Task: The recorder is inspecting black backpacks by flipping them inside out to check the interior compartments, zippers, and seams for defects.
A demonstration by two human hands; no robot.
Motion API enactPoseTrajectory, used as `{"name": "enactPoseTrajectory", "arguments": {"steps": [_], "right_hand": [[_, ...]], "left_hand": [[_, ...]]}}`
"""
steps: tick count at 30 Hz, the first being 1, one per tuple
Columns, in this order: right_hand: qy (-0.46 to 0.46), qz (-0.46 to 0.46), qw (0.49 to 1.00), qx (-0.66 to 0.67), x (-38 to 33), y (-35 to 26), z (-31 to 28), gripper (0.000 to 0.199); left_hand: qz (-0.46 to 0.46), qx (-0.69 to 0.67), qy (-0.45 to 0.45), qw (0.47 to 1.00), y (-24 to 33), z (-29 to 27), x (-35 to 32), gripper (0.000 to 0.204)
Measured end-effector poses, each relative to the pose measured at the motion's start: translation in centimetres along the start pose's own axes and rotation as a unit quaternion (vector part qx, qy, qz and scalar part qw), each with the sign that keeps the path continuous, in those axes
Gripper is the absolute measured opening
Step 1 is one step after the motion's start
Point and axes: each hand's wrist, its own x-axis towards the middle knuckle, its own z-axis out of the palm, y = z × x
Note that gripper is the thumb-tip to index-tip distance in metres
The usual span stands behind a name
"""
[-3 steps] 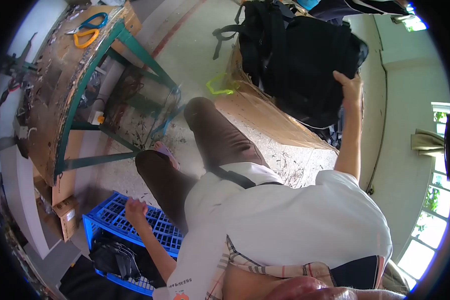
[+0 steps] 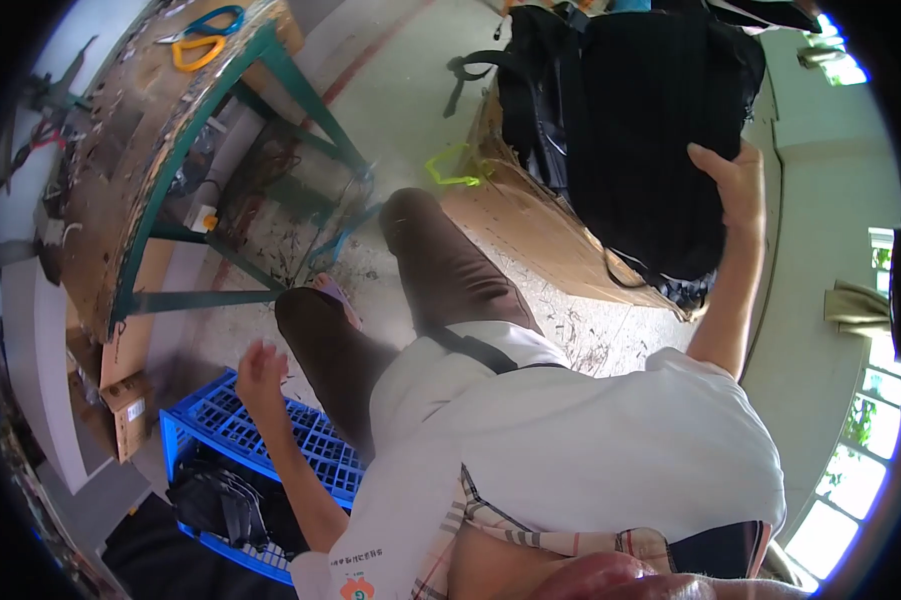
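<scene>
Over the brown carton: holds the black bag, spread across most of the top; cannot tell whether resting on the contents or held up from them.
Right hand: grips the bag by its right-hand side edge, with the thumb on the near face and the other fingers hidden behind.
Left hand: hangs near the blue crate, apart from the bag; looks loosely open, with slightly bent fingers and nothing visible in the palm.
Bag, just changed: sits a little lower and nearer the body than a moment ago, with a dark strap now in sight at the carton's near rim.
Left hand, just changed: reaches farther from the torso than a moment ago, toward the crate's far edge.
Meaning for the handling: seems to leave the bag's control to the right hand alone, without support from the left.
White shirt: bears, near the left sleeve, a short row of dark printing and an orange-red emblem.
Small carton: carries a pale label, too small to make out.
Bag face: shows no readable marking.
</scene>
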Motion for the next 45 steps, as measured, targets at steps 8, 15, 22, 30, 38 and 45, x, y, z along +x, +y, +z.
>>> {"name": "enactPoseTrajectory", "arguments": {"steps": [8, 15, 22, 30, 38, 45], "right_hand": [[-0.507, -0.383, 0.768, -0.086, -5.9, -13.8, 9.0, 0.015], [-0.709, -0.405, 0.576, -0.038, -8.1, -17.3, 20.2, 0.016], [-0.688, -0.418, 0.591, -0.044, -10.3, -16.8, 27.2, 0.019], [-0.647, -0.435, 0.627, 0.007, -10.6, -13.5, 29.5, 0.017], [-0.523, -0.271, 0.806, 0.055, -7.0, -9.4, 26.8, 0.053], [-0.571, -0.076, 0.781, 0.241, -8.2, -8.6, 32.3, 0.016]], "left_hand": [[0.449, 0.051, -0.066, 0.890, 15.9, 3.3, 1.2, 0.089], [0.148, -0.198, -0.101, 0.964, 8.2, -5.5, -2.9, 0.080], [0.075, -0.312, 0.060, 0.945, 1.3, -7.4, -7.9, 0.068], [-0.073, -0.342, 0.046, 0.936, -2.9, -4.5, -10.0, 0.073], [0.104, -0.290, 0.147, 0.940, -2.9, -11.2, -9.3, 0.068], [0.163, -0.224, 0.226, 0.934, 1.3, -17.4, -6.5, 0.053]]}}
